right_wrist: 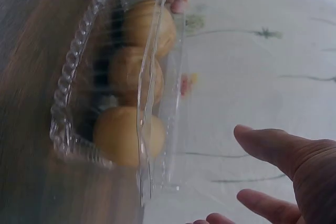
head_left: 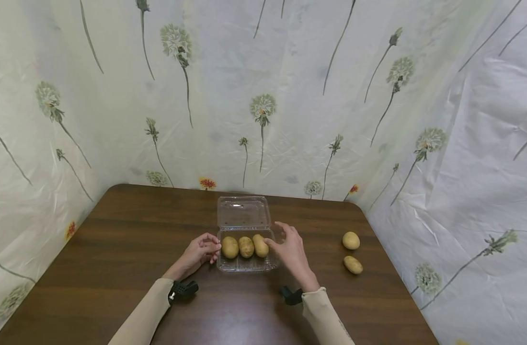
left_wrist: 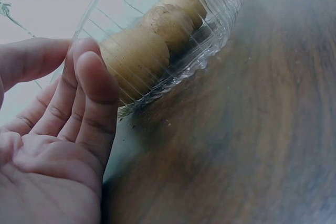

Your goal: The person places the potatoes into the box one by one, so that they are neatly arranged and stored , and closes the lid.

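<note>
A clear plastic clamshell box (head_left: 246,267) stands on the table with its lid (head_left: 243,213) tipped back. In a row inside it lie three potatoes: a left one (head_left: 230,247), a middle one (head_left: 246,247) and a right one (head_left: 260,246). My left hand (head_left: 200,251) pinches the left rim of the box between thumb and fingers (left_wrist: 97,80). At the right end, my right hand (head_left: 292,250) is spread, thumb and fingers apart, with nothing between them. In the right wrist view its fingers are clear of the box wall.
Two loose potatoes, a rounder one (head_left: 351,240) and a longer one (head_left: 353,265), lie on the dark wooden table (head_left: 160,215) to the right. A pale curtain (head_left: 289,96) with a dandelion print hangs behind the table and along its sides.
</note>
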`<state>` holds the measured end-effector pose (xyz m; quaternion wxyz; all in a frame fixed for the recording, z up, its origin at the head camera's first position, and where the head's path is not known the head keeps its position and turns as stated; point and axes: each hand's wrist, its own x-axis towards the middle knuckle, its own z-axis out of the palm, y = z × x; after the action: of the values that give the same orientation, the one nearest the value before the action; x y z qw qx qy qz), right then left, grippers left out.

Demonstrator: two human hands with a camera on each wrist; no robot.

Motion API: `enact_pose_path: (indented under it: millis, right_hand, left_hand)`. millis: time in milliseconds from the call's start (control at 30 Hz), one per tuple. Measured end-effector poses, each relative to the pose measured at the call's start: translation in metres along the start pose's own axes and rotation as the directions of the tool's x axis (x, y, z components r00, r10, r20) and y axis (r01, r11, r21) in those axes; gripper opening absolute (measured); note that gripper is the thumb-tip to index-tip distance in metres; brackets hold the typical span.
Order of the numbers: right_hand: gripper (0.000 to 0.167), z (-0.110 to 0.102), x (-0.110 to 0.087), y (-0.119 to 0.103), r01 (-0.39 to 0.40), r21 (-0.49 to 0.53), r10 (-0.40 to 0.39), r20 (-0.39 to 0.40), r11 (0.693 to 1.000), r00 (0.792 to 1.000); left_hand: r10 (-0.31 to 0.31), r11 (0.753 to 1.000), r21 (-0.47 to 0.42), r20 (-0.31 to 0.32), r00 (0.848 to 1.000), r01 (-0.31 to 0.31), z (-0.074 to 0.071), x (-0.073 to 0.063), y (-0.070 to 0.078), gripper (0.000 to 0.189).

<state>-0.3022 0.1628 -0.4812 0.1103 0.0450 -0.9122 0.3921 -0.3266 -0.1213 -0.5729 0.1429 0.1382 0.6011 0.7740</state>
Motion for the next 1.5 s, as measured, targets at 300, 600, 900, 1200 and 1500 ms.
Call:
enact_pose_path:
  millis: [300, 600, 900, 1200, 1500]
  right_hand:
    - [0.060, -0.014, -0.003, 0.014, -0.027, 0.002, 0.027, -0.018, 1.000, 0.999]
    - [0.062, -0.032, -0.004, 0.031, -0.051, -0.001, 0.050, -0.036, 0.999, 0.998]
    - [0.064, -0.045, -0.008, 0.045, -0.106, -0.020, 0.105, -0.050, 0.994, 0.993]
    - [0.066, -0.056, -0.014, 0.068, -0.146, -0.011, 0.145, -0.063, 0.989, 0.987]
    - [0.064, -0.079, -0.018, 0.085, -0.183, 0.022, 0.184, -0.080, 0.983, 0.980]
  left_hand:
    - [0.001, 1.000, 0.009, 0.000, 1.000, -0.001, -0.001, 0.001, -0.002, 0.024]
    - [-0.002, 1.000, 0.000, -0.005, 1.000, 0.002, 0.000, 0.000, 0.000, 0.023]
    - [-0.004, 1.000, -0.009, -0.004, 1.000, 0.004, 0.001, -0.001, 0.000, 0.023]
    - [0.002, 1.000, -0.007, -0.002, 1.000, -0.002, 0.000, 0.000, -0.001, 0.024]
    - [-0.012, 1.000, -0.018, -0.023, 1.000, 0.011, 0.001, 0.000, -0.002, 0.023]
